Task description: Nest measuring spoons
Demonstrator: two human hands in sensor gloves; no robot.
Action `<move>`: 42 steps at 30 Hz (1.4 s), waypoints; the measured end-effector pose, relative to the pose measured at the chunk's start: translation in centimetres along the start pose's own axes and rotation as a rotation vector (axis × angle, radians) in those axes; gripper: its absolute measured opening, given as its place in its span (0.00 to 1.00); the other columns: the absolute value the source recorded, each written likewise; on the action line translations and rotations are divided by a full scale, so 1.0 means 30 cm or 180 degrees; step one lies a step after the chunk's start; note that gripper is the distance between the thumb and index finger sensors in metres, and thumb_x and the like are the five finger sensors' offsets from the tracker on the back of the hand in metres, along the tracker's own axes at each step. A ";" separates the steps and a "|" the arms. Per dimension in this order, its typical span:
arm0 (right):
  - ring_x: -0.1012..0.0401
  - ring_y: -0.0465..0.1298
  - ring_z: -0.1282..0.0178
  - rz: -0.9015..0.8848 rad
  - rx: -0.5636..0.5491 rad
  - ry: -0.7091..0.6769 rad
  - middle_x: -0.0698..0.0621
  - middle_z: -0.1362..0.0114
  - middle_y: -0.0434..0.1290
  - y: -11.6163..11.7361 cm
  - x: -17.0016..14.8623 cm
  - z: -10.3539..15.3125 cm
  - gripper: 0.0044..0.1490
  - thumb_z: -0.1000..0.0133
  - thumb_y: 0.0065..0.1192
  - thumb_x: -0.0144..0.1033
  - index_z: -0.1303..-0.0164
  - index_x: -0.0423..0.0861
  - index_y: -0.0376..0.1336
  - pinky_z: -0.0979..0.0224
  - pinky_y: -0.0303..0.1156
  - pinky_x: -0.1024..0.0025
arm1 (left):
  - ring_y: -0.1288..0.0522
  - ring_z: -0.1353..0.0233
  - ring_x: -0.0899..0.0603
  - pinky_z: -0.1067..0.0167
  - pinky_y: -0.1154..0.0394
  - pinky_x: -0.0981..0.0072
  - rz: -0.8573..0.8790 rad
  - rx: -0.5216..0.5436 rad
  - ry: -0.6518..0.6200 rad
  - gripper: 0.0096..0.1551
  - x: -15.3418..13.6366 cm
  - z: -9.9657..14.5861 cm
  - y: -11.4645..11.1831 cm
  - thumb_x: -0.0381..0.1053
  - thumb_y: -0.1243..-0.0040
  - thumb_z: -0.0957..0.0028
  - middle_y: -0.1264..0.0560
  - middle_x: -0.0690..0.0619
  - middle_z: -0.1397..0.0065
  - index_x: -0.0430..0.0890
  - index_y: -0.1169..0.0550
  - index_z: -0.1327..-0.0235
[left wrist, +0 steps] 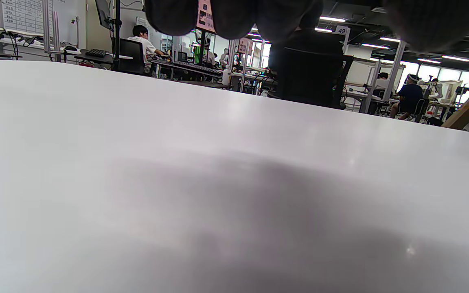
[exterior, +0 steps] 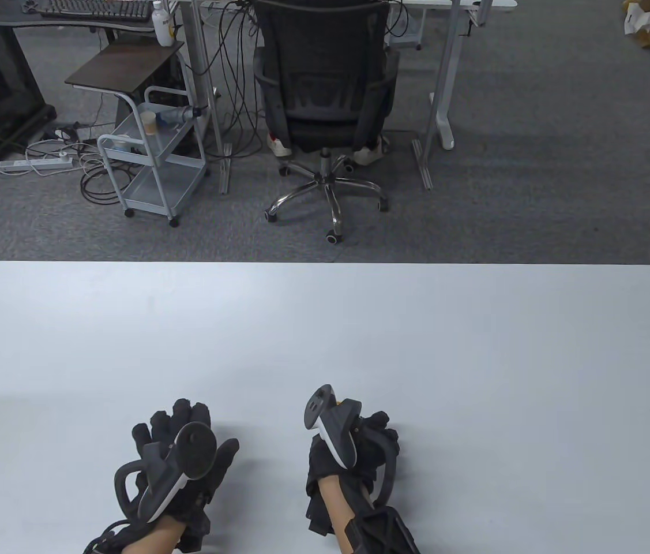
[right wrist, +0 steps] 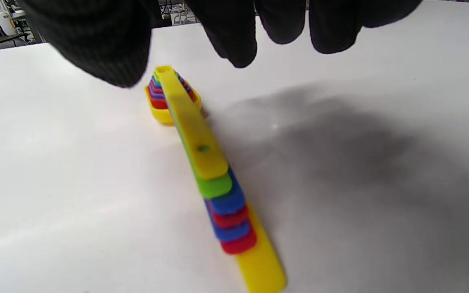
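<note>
A nested stack of measuring spoons [right wrist: 208,171], yellow, green, blue and red, lies on the white table [right wrist: 55,162] in the right wrist view. Its bowls [right wrist: 162,106] point away and its handles fan out toward the camera. My right hand [right wrist: 177,36] hovers over the bowl end, fingers [right wrist: 234,40] spread and not touching the stack. In the table view my right hand [exterior: 379,430] covers the stack. My left hand [exterior: 186,424] rests flat on the table to its left, holding nothing; its fingertips [left wrist: 234,16] show in the left wrist view.
The white table [exterior: 325,323] stretches wide ahead of both hands. Beyond its far edge stand a black office chair [exterior: 325,86], a small grey cart [exterior: 157,161] and desk legs on the carpet.
</note>
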State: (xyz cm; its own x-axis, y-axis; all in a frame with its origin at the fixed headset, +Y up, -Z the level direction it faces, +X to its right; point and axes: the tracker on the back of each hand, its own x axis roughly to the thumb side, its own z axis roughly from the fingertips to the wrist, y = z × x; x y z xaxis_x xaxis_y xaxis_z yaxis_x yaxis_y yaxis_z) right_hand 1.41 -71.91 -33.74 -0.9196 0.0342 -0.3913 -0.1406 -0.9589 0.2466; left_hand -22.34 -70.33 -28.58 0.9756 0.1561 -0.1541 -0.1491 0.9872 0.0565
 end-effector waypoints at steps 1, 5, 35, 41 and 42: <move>0.23 0.59 0.21 -0.0003 -0.0020 -0.0007 0.24 0.11 0.50 -0.004 -0.004 0.000 0.51 0.43 0.60 0.57 0.18 0.35 0.57 0.27 0.56 0.27 | 0.36 0.15 0.25 0.22 0.48 0.27 0.0001 0.0002 0.0001 0.52 0.000 0.000 0.000 0.76 0.39 0.55 0.37 0.48 0.12 0.51 0.31 0.20; 0.23 0.58 0.20 -0.0042 -0.0125 -0.0059 0.25 0.11 0.49 -0.039 -0.038 0.003 0.52 0.43 0.59 0.57 0.17 0.36 0.56 0.26 0.56 0.27 | 0.36 0.14 0.25 0.22 0.48 0.26 0.0018 0.0023 0.0007 0.52 -0.003 -0.001 0.002 0.76 0.39 0.56 0.37 0.48 0.12 0.51 0.31 0.20; 0.26 0.56 0.18 -0.0170 -0.0606 -0.0130 0.28 0.09 0.49 -0.114 -0.537 -0.083 0.52 0.44 0.59 0.57 0.15 0.38 0.54 0.24 0.54 0.29 | 0.36 0.14 0.26 0.22 0.48 0.26 0.0058 0.0283 -0.0190 0.52 0.026 0.033 0.013 0.76 0.39 0.56 0.37 0.49 0.12 0.52 0.31 0.19; 0.27 0.57 0.17 -0.0099 -0.0771 -0.0165 0.29 0.09 0.50 -0.082 -0.614 -0.109 0.52 0.44 0.58 0.57 0.15 0.39 0.53 0.23 0.54 0.30 | 0.35 0.14 0.27 0.21 0.47 0.27 0.0087 0.0327 -0.0209 0.52 0.024 0.033 0.013 0.76 0.39 0.56 0.36 0.49 0.12 0.52 0.31 0.20; 0.27 0.56 0.17 -0.0098 -0.0794 -0.0182 0.29 0.09 0.50 -0.077 -0.621 -0.111 0.51 0.44 0.58 0.56 0.15 0.39 0.53 0.23 0.53 0.30 | 0.35 0.14 0.27 0.21 0.46 0.28 0.0090 0.0331 -0.0209 0.52 0.023 0.033 0.014 0.76 0.39 0.56 0.36 0.49 0.12 0.52 0.31 0.20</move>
State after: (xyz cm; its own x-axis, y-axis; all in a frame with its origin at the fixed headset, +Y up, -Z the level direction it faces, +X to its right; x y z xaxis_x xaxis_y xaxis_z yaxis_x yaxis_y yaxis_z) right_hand 20.11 -71.27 -29.98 -0.9365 0.0735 -0.3428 -0.0805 -0.9967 0.0063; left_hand -21.56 -69.84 -27.68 0.9803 0.1780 -0.0862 -0.1624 0.9733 0.1623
